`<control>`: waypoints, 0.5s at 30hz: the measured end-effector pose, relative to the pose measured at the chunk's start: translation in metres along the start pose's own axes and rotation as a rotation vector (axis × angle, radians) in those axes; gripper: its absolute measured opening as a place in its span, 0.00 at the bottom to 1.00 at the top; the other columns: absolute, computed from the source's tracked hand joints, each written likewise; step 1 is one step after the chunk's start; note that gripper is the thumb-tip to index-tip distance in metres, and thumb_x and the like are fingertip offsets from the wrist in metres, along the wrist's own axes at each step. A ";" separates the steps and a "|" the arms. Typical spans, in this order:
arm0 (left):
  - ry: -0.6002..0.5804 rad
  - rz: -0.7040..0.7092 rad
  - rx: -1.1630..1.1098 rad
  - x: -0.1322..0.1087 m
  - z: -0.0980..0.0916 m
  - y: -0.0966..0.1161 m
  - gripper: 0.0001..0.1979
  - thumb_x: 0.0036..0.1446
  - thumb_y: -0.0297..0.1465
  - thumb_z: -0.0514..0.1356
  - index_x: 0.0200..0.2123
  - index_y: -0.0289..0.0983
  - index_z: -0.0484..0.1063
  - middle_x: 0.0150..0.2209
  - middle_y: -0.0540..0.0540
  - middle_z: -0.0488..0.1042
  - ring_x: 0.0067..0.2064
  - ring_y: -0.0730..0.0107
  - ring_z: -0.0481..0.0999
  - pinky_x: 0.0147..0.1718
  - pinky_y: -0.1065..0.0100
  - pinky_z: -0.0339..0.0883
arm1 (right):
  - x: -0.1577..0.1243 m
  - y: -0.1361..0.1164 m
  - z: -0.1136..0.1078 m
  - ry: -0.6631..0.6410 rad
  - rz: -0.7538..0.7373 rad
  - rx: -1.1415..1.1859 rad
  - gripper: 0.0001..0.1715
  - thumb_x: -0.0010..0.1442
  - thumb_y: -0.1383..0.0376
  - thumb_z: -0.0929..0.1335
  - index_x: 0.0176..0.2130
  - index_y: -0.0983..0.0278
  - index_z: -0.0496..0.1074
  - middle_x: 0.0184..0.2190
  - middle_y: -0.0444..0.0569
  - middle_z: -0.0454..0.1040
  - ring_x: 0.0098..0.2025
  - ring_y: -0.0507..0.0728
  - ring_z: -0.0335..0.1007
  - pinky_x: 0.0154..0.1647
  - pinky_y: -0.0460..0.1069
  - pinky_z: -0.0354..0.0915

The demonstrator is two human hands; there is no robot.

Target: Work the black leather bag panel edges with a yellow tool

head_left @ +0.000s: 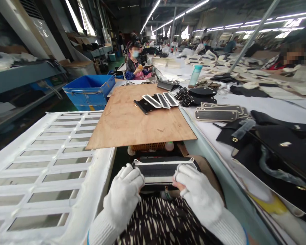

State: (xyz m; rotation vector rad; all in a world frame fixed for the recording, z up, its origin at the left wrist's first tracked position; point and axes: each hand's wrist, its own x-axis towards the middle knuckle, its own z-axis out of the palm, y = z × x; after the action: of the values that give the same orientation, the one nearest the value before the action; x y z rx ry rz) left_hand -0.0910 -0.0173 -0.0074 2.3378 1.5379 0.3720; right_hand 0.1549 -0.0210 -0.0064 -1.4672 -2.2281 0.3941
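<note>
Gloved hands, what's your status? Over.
Left hand, right hand: gripping opposite ends. Black-and-white piece: between them. Nothing covering its middle; wooden board beyond.

A white slatted rack (pixel 44 174) is stretching along the left side, with a blue bin (pixel 85 98) standing just beyond it near the far left edge of a brown board (pixel 140 129), while an orange basket (pixel 149 146) is showing beneath the board's near edge. On the long worktable (pixel 234 101) to the right a turquoise-lidded bottle (pixel 194 77) is standing upright, and farther back a masked co-worker (pixel 131 67) is holding a small orange object (pixel 140 67) as strip lights (pixel 151 15) are glowing overhead.
</note>
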 end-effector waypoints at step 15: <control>0.031 -0.062 0.267 -0.018 0.047 -0.016 0.18 0.44 0.20 0.57 0.37 0.42 0.77 0.42 0.47 0.76 0.49 0.55 0.69 0.57 0.50 0.60 | -0.015 -0.005 0.027 0.184 -0.022 -0.142 0.13 0.54 0.79 0.64 0.30 0.61 0.67 0.37 0.46 0.73 0.40 0.60 0.66 0.45 0.54 0.58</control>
State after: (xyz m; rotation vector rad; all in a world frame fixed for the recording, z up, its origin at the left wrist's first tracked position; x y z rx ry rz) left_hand -0.0931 -0.0333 -0.0573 2.4830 1.7663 0.1988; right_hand 0.1421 -0.0367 -0.0304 -1.4838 -2.1599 0.0907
